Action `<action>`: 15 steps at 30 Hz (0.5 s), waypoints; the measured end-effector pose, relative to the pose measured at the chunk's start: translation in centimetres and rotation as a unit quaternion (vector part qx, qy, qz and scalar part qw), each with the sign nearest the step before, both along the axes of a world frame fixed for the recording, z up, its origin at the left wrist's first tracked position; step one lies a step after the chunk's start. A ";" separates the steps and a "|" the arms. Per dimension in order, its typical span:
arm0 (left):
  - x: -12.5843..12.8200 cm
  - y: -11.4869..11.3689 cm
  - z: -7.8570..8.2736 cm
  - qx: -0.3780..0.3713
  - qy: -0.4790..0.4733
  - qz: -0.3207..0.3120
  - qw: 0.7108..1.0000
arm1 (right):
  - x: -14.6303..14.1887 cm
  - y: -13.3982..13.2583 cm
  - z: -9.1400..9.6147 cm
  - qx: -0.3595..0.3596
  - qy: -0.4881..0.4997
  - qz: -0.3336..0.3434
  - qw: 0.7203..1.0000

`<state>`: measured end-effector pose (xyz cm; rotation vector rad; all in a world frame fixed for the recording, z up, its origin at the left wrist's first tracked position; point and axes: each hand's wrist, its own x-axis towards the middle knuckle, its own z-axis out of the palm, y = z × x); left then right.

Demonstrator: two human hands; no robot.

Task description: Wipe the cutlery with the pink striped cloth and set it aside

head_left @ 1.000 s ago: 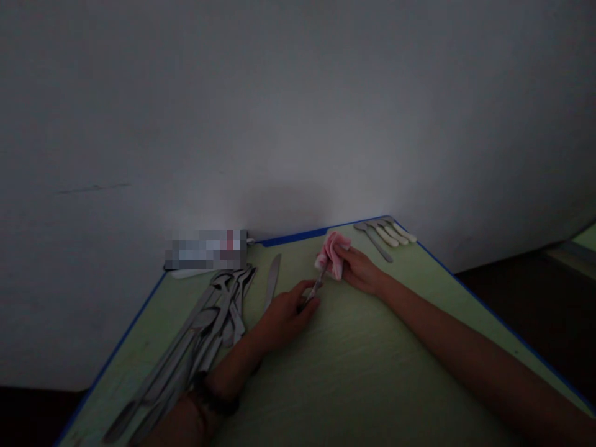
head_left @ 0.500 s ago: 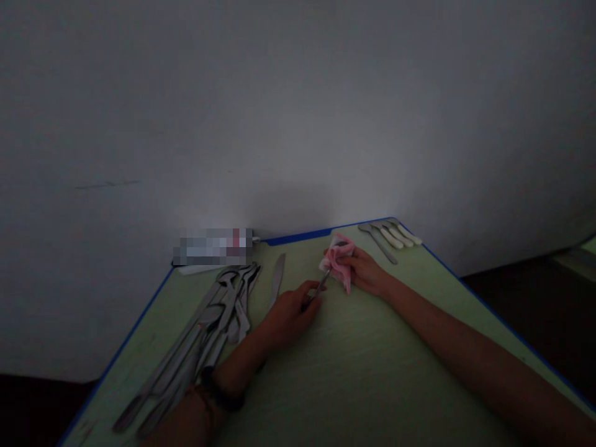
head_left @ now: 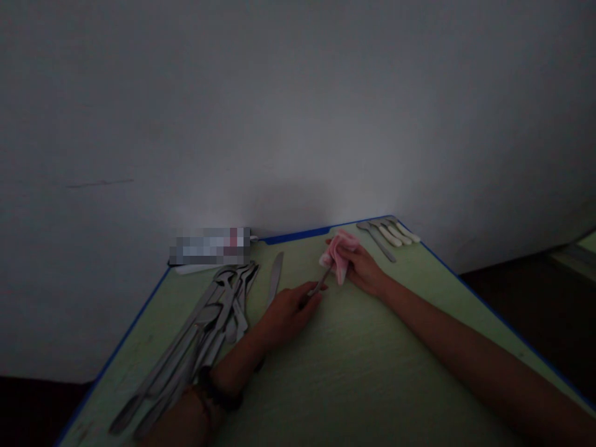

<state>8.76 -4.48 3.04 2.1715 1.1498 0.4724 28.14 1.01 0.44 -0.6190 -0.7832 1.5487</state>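
Note:
My left hand (head_left: 294,311) is closed around the handle of a metal spoon (head_left: 321,283), holding it at a slant over the middle of the table. The spoon's upper end is covered by a pink and white cloth (head_left: 342,253). My right hand (head_left: 365,268) grips that cloth around the spoon, thumb on the near side. Just left of my left hand lies a table knife (head_left: 275,276), its lower part hidden behind the hand and wrist. A heap of metal cutlery (head_left: 218,316), with spoons among it, lies farther left, partly under my left forearm.
Several pieces of cutlery (head_left: 391,234), some with white handles, lie side by side at the far right corner. A blurred-out flat packet (head_left: 209,246) rests at the far left corner. The pale green table (head_left: 372,372) has a blue edge and stands against a grey wall (head_left: 298,112).
My right hand and the cloth have shifted slightly on the spoon; the cloth is now bunched over its upper end, where a rounded grey part showed before. My left hand stays nearly still.

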 end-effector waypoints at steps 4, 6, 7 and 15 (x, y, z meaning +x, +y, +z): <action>-0.1 0.0 -0.1 0.011 0.019 0.006 1.000 | 0.5 0.0 0.0 0.004 -0.014 0.021 1.000; -0.1 -0.1 -0.1 0.014 0.024 0.006 1.000 | 0.7 0.1 -0.2 -0.001 -0.019 0.020 1.000; -0.1 -0.1 0.0 0.015 0.024 0.006 1.000 | 0.7 0.1 -0.3 -0.003 -0.019 0.018 1.000; -0.1 0.0 -0.1 0.020 0.014 0.006 1.000 | 0.5 0.2 -0.4 0.017 0.009 0.058 0.998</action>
